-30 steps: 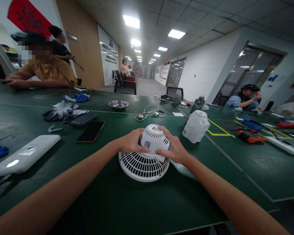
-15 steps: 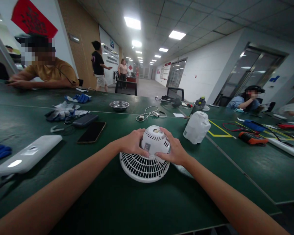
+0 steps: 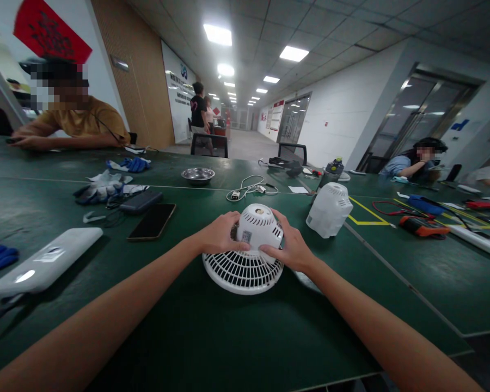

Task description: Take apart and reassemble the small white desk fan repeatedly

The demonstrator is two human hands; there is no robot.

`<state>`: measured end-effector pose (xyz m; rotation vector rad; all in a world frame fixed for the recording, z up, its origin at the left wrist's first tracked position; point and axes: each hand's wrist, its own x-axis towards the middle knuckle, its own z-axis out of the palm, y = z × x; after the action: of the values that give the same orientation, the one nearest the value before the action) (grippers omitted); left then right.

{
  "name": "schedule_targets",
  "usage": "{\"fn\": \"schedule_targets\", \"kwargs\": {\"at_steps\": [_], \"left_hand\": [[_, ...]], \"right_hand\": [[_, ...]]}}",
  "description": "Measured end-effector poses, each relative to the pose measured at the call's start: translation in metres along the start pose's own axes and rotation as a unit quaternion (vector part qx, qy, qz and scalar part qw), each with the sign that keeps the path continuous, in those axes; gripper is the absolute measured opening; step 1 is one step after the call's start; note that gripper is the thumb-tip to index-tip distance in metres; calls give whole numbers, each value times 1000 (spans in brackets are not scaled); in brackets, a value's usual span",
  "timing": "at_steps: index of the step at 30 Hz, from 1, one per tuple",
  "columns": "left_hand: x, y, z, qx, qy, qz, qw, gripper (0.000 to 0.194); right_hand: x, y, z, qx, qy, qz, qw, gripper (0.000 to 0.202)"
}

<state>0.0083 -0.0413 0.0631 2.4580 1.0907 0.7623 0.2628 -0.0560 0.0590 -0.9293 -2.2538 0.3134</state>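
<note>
A white fan motor housing (image 3: 258, 226) with vent slots and a small label is held between both my hands, over a round white fan grille (image 3: 245, 275). My left hand (image 3: 224, 234) wraps its left side, thumb on the front below the label. On the opposite side my right hand (image 3: 289, 245) grips it, thumb across the lower front. The grille's slatted rim shows below the housing; its far part is hidden by housing and hands. Whether the two parts are joined, I cannot tell. Partly under my right forearm lies a pale flat object (image 3: 308, 282).
A translucent white cover (image 3: 330, 211) stands to the right, by a dark bottle (image 3: 332, 171). Ahead lie a white cable (image 3: 253, 189) and a metal bowl (image 3: 198, 175). On the left are a phone (image 3: 152, 221), a white power bank-like box (image 3: 47, 261) and gloves (image 3: 102, 188).
The housing and grille have shifted slightly away from me, and the grille's near rim sits a little higher in view. Both hands keep their hold. A standing person in the background has moved right.
</note>
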Motion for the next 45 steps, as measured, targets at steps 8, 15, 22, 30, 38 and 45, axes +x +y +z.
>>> {"fn": "schedule_targets", "kwargs": {"at_steps": [8, 15, 22, 30, 38, 45], "left_hand": [[0, -1, 1, 20, -14, -2, 1000, 68], [-1, 3, 0, 18, -25, 3, 1000, 74], [-1, 1, 3, 13, -8, 15, 1000, 71], [-1, -1, 0, 10, -28, 21, 999, 69], [0, -5, 3, 54, -15, 23, 998, 60], [-2, 4, 8, -37, 52, 22, 998, 85]], "right_hand": [[1, 0, -3, 21, -7, -8, 1000, 87], [1, 3, -7, 43, -31, -31, 998, 88], [-1, 4, -5, 33, -25, -33, 999, 90], [-1, 4, -7, 23, -25, -36, 999, 90], [-2, 4, -2, -17, -6, -22, 1000, 92], [-5, -3, -8, -18, -44, -7, 999, 82]]}}
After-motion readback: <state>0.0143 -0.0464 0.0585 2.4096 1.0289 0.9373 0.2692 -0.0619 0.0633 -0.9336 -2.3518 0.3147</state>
